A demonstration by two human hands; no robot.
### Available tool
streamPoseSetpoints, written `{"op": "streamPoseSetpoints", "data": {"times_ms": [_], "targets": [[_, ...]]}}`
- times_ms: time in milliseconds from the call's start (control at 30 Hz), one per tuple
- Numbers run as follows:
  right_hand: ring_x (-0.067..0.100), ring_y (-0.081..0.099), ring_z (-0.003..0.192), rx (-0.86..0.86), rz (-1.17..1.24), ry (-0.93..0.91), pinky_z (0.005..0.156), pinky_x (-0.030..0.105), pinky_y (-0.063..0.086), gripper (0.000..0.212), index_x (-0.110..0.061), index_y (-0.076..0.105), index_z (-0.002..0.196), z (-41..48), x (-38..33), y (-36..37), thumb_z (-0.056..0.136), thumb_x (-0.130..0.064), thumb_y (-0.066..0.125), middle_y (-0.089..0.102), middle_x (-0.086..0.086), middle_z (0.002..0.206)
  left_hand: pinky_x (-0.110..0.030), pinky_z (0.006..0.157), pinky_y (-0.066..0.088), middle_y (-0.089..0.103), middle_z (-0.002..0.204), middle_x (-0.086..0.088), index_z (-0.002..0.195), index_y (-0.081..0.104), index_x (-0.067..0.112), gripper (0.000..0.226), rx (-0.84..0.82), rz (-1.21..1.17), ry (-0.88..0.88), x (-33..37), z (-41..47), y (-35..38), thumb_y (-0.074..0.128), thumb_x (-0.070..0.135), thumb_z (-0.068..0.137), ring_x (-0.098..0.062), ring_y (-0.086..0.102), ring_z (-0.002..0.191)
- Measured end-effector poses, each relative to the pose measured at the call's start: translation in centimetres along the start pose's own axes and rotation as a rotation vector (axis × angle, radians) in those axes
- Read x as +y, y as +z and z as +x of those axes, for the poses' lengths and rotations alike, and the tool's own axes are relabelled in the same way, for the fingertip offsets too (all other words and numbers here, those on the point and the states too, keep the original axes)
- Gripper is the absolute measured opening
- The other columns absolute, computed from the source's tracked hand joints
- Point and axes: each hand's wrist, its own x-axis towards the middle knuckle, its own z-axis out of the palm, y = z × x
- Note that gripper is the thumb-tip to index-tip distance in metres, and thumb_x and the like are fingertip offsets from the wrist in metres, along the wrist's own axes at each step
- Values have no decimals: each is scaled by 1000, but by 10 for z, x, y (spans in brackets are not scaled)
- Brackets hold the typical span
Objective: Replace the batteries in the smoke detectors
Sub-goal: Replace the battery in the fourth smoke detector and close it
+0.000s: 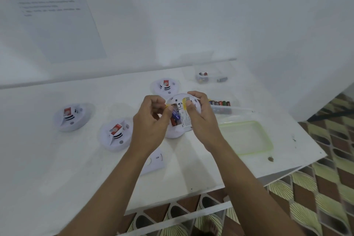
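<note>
Detector [182, 126] was up off the table [76, 168], back facing you, your right hand [201, 120] clamped round its rim, thumb on the label [185, 119]. Your left hand [151, 122] pinched a small yellow piece [168, 105] at the open bay [177, 123], where cells [174, 115] showed. To my eye you needed it held steady and a slow, straight pull, not a twist.

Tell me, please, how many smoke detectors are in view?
4: one smoke detector held by the left hand and right hand, one behind it, two further left on the table.
</note>
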Motion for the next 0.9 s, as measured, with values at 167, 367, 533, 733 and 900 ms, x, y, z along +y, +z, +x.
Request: {"op": "streamPoseSetpoints", "data": {"times_ms": [167, 367, 533, 733, 900], "targets": [[8, 68, 102, 150, -6, 2, 88, 42, 59, 15, -38, 53, 118, 10, 6, -44, 104, -39, 51, 67, -22, 103, -20, 80, 52, 69, 91, 10, 96, 59, 28, 16, -38, -105, 105, 12, 13, 32, 66, 14, 93, -10, 68, 89], [-10, 65, 80, 364, 19, 51, 66, 17, 52, 13, -30, 58, 114, 32, 12, -110, 102, -25, 54, 67, -18, 95, -10, 76, 47, 71, 90, 6, 95, 63, 15, 9, -147, -102, 123, 21, 35, 94, 68, 8, 91, -3, 69, 85], [-13, 64, 76, 427, -3, 68, 61, 15, 51, 14, -31, 55, 117, 51, 18, -159, 103, -27, 51, 66, -21, 88, -6, 67, 46, 71, 93, 5, 94, 65, 16, 4, -335, 156, 150, 21, 64, 152, 66, 13, 92, -1, 67, 79], [-15, 62, 75, 433, 21, 80, 60, 12, 49, 16, -28, 55, 118, 75, 26, -204, 103, -26, 51, 64, -18, 94, -17, 74, 47, 68, 98, 3, 94, 66, 18, 3, -603, 479, 47, 21, 95, 214, 66, 20, 91, -12, 64, 87], [-13, 63, 79, 415, 28, 103, 68, 19, 51, 14, -33, 56, 114, 85, 38, -227, 103, -26, 53, 65, -19, 96, -22, 73, 46, 67, 97, 1, 96, 71, 15, 14, -727, 682, -13, 16, 101, 243, 70, 27, 90, -13, 61, 85]]}}
